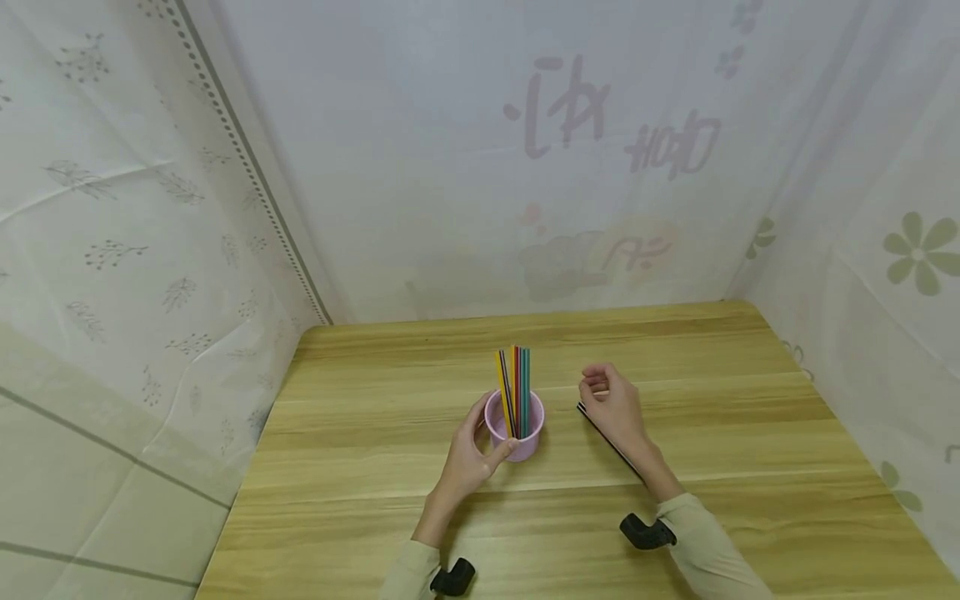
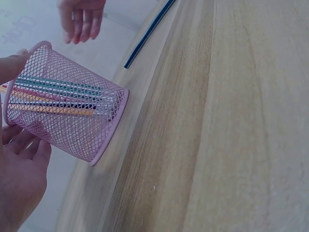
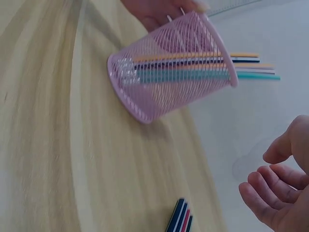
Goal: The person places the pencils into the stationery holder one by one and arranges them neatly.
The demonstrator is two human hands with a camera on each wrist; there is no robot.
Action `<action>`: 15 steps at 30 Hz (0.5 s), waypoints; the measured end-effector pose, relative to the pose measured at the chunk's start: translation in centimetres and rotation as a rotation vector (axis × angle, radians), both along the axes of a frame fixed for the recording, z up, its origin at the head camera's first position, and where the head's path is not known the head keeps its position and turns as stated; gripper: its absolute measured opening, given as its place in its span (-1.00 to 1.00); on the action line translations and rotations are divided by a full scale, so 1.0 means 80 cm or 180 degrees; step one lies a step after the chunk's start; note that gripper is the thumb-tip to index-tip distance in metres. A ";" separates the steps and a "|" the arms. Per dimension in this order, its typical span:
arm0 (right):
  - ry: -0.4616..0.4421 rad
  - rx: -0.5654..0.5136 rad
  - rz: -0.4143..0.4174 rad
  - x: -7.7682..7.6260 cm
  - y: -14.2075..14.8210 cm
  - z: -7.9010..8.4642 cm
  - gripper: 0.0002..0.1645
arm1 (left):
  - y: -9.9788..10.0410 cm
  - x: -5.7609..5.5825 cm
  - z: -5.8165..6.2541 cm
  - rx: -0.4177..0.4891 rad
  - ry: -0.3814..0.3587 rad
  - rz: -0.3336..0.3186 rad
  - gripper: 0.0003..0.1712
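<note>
Pink cup (image 1: 527,451) holds pencils (image 1: 527,383); loose pencils (image 3: 179,216) lie nearby on wooden table (image 1: 360,417).

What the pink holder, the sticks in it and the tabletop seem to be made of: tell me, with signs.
Pink holder: probably coated metal, satin; the wall is open mesh with a solid rim, though plastic is possible.
Sticks: perhaps smooth painted wood, like pencils; they are slim, straight and evenly coloured.
Tabletop: wood or wood-look laminate, smooth; grain streaks show, possibly printed.
</note>
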State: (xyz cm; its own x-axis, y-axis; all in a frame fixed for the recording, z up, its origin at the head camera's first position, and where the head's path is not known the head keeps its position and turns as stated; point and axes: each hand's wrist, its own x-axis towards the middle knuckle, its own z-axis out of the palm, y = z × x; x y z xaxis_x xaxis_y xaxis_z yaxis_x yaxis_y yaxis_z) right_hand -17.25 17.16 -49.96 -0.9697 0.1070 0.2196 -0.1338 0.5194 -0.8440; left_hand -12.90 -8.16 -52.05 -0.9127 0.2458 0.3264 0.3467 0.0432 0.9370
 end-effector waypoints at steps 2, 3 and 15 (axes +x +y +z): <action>-0.0009 0.0041 -0.0011 0.001 0.007 -0.004 -0.74 | 0.000 0.000 -0.001 -0.0002 0.0002 0.0003 -0.10; -0.0017 0.0054 -0.0017 0.001 0.010 -0.006 -0.74 | 0.000 0.000 -0.001 -0.0009 0.0005 0.0004 -0.10; -0.0160 0.0224 -0.0063 0.013 0.041 -0.033 -0.73 | 0.000 0.001 -0.002 -0.0015 -0.0014 0.0007 -0.09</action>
State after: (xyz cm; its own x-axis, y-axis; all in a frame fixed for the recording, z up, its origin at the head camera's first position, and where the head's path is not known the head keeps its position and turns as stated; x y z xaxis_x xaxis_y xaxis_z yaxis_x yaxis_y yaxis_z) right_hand -16.20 20.48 -52.63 -0.9775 0.1123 0.1784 -0.0814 0.5799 -0.8106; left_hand -12.86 -8.18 -52.23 -0.9147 0.2453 0.3212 0.3425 0.0485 0.9383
